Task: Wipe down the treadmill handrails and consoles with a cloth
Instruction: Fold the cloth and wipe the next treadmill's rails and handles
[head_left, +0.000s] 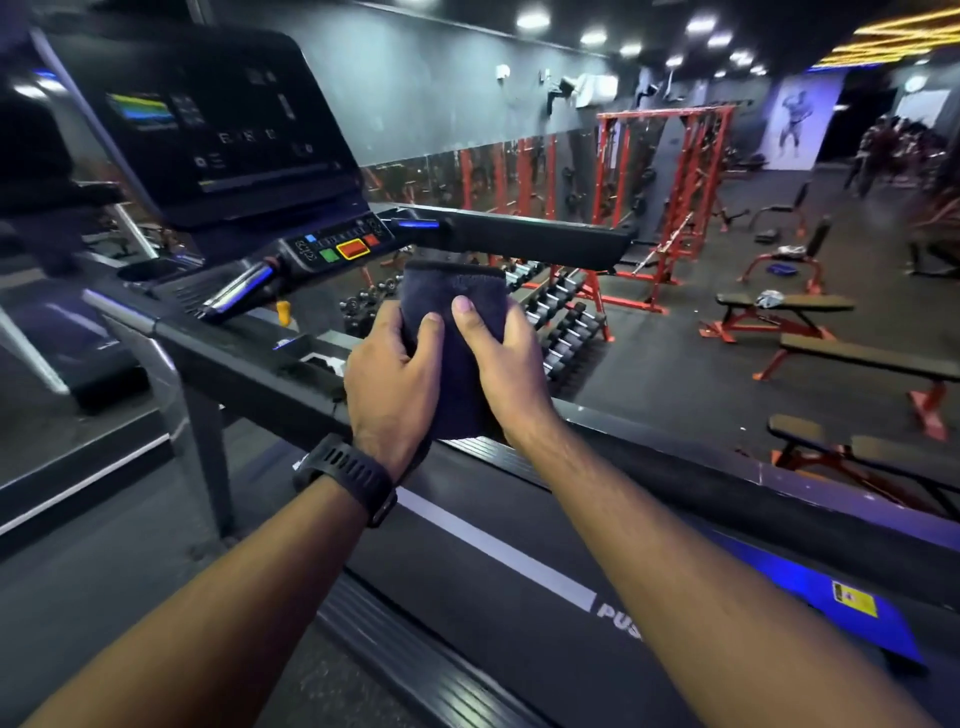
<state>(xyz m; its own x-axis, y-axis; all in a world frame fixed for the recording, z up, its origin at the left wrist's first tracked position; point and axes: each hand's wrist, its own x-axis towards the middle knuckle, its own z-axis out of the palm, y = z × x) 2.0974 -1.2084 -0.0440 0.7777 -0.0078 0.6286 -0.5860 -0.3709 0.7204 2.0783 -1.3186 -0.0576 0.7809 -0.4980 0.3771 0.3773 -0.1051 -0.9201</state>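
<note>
Folded dark cloth (457, 283) stands upright just below the black handrail (535, 241).

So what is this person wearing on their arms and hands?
No sleeves or gloves are in view. The left hand has a black sports watch with a perforated rubbery strap on its wrist; the right hand and wrist wear nothing.

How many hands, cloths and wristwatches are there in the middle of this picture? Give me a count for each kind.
Hands: 2 (left hand, right hand)
Cloths: 1 (dark navy folded cloth, held by both)
Wristwatches: 1 (black rubber-strap wristwatch, on the left wrist)
Total: 4
</note>
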